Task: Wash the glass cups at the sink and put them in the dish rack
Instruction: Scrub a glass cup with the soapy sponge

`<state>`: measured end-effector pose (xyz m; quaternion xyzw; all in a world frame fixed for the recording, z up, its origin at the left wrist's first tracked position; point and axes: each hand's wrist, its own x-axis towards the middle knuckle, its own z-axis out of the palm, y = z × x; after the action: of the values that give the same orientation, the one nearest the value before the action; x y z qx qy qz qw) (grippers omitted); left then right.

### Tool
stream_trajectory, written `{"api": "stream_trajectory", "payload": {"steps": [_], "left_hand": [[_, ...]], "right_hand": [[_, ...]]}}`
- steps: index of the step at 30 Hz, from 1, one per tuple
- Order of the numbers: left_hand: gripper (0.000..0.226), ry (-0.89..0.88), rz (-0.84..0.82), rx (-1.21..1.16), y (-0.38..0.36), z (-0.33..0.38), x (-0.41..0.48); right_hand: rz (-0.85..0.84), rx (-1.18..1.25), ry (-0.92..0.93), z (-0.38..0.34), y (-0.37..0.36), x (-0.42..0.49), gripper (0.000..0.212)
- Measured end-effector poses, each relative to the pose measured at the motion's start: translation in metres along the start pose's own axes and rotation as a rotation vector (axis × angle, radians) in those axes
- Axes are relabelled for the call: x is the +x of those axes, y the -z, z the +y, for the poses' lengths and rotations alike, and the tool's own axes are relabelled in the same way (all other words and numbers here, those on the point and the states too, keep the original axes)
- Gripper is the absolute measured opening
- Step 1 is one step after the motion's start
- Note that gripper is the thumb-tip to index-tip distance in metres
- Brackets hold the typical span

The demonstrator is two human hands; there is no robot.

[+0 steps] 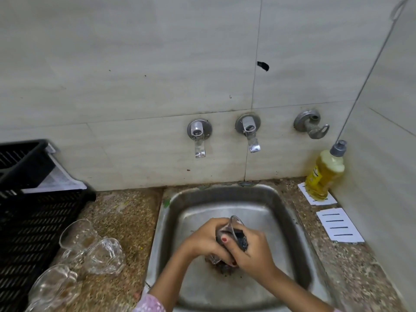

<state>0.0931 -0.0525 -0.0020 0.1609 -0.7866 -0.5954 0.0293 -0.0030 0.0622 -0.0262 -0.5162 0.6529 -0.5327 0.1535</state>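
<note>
Lower centre, over the sink, my left hand grips the glass cup round its body, likely slick and fragile; my right hand clutches a scrubber.

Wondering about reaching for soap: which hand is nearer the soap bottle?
Right. The soap bottle stands back right on the counter. The right hand, holding a scrubber in the cup, is on that side; the left hand grips the cup further left.

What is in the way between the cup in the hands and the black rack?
Three other glass cups sit on the counter between the sink and the dish rack. The cup the left hand grips over the sink would likely need lifting over them. Nothing else visible blocks the way.
</note>
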Motion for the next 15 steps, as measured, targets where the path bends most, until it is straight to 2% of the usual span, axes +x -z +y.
{"api": "stream_trajectory", "payload": {"steps": [1,2,4,6,7,9,12,15], "left_hand": [[0.049,0.003,0.008,0.01,-0.001,0.002,-0.001],[0.049,0.023,0.114,0.094,-0.005,0.0,0.0],[0.052,0.082,0.366,0.476,-0.017,0.002,0.001],[0.058,0.039,0.472,0.908,-0.031,-0.006,0.004],[0.061,-0.01,0.483,1.02,-0.036,-0.011,0.006],[0.068,-0.051,0.52,1.021,-0.039,-0.014,0.006],[0.075,-0.104,0.505,0.845,-0.033,-0.009,0.007],[0.087,-0.169,0.543,0.482,-0.029,0.001,0.001]], "right_hand": [[0.01,0.031,-0.011,0.0,0.0,0.001,0.031],[0.06,0.074,-0.086,0.0,-0.001,0.004,0.029],[0.147,0.141,-0.375,-0.002,-0.005,0.017,0.03],[0.137,0.248,-0.711,-0.002,-0.006,0.028,0.039],[0.136,0.297,-0.799,-0.003,-0.005,0.032,0.042],[0.144,0.255,-0.783,-0.004,-0.003,0.034,0.047],[0.2,0.174,-0.633,-0.006,0.003,0.031,0.048],[0.277,0.155,-0.513,-0.008,0.011,0.03,0.046]]}}
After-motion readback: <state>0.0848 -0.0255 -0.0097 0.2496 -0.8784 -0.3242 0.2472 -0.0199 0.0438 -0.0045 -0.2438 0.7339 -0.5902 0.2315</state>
